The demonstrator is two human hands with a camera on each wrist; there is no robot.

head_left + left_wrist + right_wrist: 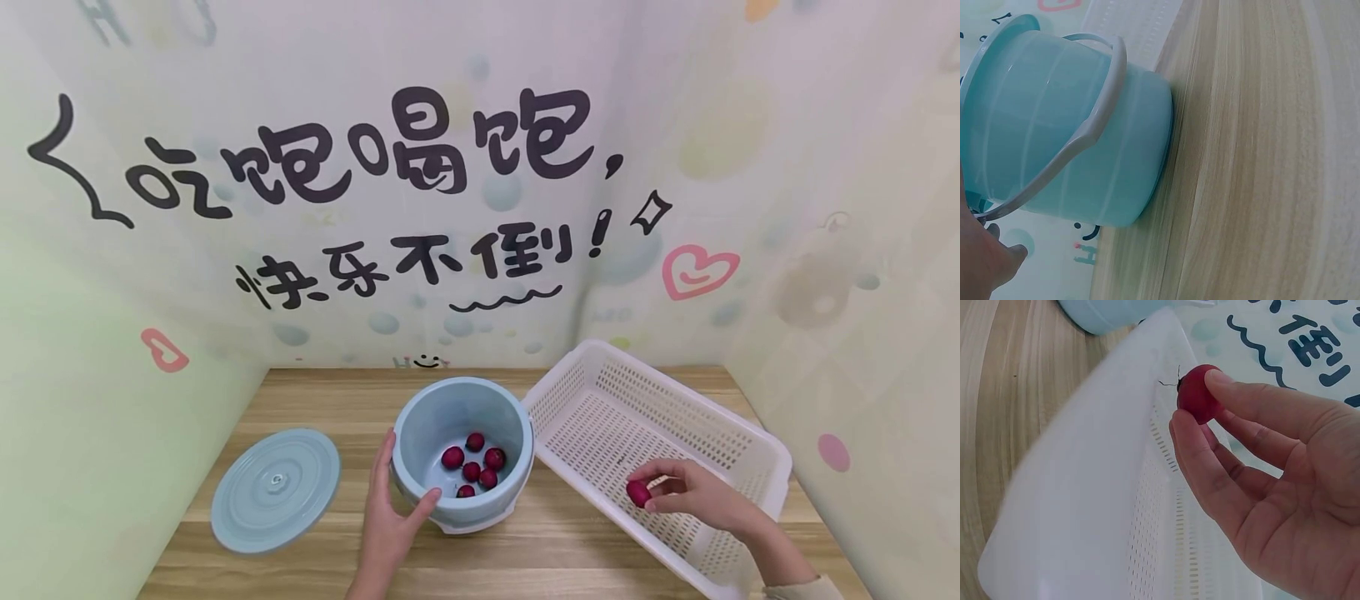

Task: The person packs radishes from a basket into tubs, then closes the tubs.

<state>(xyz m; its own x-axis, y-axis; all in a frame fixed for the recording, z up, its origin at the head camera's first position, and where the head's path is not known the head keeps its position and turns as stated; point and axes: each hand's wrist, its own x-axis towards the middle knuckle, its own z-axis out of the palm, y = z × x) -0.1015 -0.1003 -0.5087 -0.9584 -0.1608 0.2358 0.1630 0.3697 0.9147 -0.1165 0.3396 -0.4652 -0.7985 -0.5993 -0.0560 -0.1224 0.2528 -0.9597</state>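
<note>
My right hand (701, 496) pinches a small red radish (1196, 394) between thumb and fingers, above the white perforated basket (738, 425). Thin dark strands stick out from one end of the radish. At the light blue bucket (463, 392), my left hand (393, 517) rests against the near left side, with the thumb at the rim and the fingers along the outer wall. Several red radishes (453, 457) lie on the bucket's floor. The grey bucket handle (1094, 122) hangs down the outside in the left wrist view, beside the left hand.
A round light blue lid (262, 517) with a small knob lies on the wooden table (562, 558), left of the bucket. The basket stands close to the bucket's right side. Behind the table hangs a pale wall covering (480, 50) with black lettering.
</note>
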